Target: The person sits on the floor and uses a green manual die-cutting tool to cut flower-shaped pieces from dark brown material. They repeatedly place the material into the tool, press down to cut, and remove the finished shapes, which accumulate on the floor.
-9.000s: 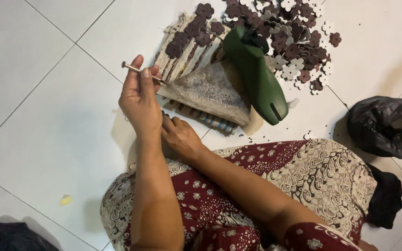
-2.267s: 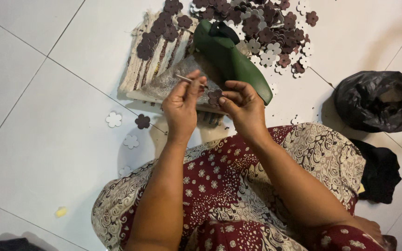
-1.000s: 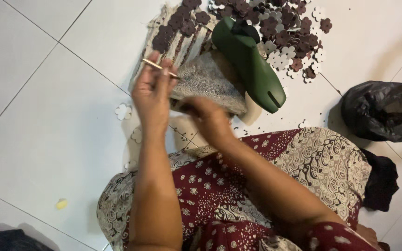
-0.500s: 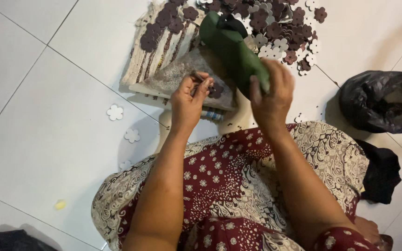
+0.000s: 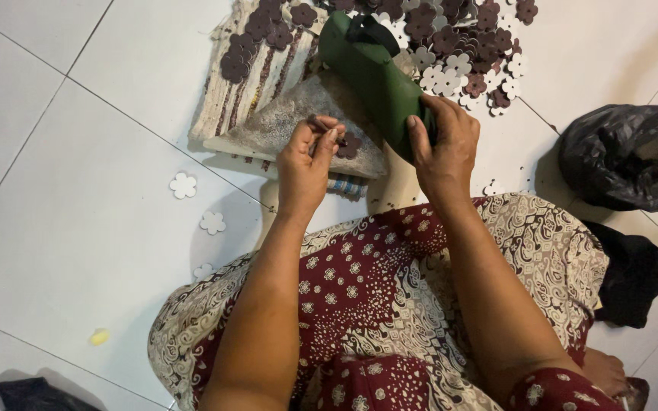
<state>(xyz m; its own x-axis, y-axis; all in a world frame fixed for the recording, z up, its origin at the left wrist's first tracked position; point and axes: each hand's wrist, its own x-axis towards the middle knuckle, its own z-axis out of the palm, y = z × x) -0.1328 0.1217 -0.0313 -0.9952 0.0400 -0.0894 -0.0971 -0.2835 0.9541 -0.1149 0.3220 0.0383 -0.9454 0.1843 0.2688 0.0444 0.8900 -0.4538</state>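
My left hand (image 5: 306,164) pinches a thin stick with a small dark brown flower-shaped piece at its tip, held just above a grey flat board (image 5: 291,125). My right hand (image 5: 442,148) grips the near end of a dark green bottle-like object (image 5: 371,72) that lies tilted across the board and a striped woven mat (image 5: 245,76). One brown flower piece (image 5: 350,146) lies on the board between my hands. A heap of brown and white flower cutouts (image 5: 458,46) spreads beyond the green object.
White flower cutouts (image 5: 183,185) lie loose on the white tiled floor at left, another (image 5: 212,222) nearer my patterned skirt (image 5: 375,304). A black plastic bag (image 5: 626,156) sits at right, a dark cloth (image 5: 630,278) below it. A small yellow scrap (image 5: 99,336) lies low left.
My right hand went from the left hand to the green object and took hold of it, now gripping lower on it. My left hand came down toward the board with the stick.
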